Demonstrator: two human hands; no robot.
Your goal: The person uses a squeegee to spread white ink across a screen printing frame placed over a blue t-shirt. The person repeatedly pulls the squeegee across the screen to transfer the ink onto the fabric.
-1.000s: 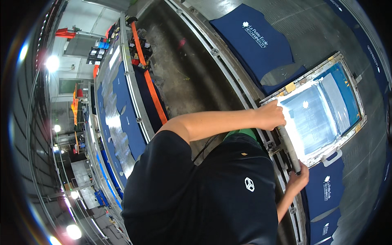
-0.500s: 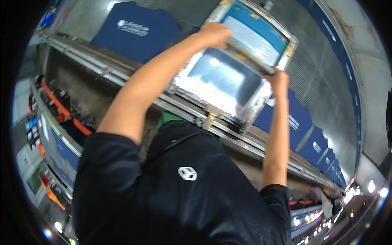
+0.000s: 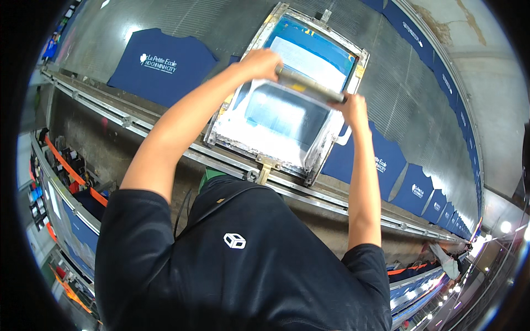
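A screen-printing frame [image 3: 237,148] with a worn pale rim lies on the long table in front of me. White ink [image 3: 309,58] spreads over the far part of its mesh, with a blue border around it. Across the frame's middle runs a long squeegee [image 3: 310,85], held at both ends. My left hand [image 3: 262,63] is closed round its left end, and my right hand [image 3: 354,110] grips the right end. The blade's lower edge is blurred, so I cannot tell how firmly it meets the mesh. Whatever lies under the frame is hidden.
Navy shirt pieces with white prints lie left [image 3: 185,55] and right [image 3: 389,149] of the frame on the dark ribbed table [image 3: 408,110]. A metal rail [image 3: 326,204] edges the near side, where a brass-coloured bracket [image 3: 266,170] meets the frame. More blue pieces line the far edge.
My view has shifted, so the frame appears further left. The squeegee stays near the frame's middle in both hands, and more of its broad face shows.
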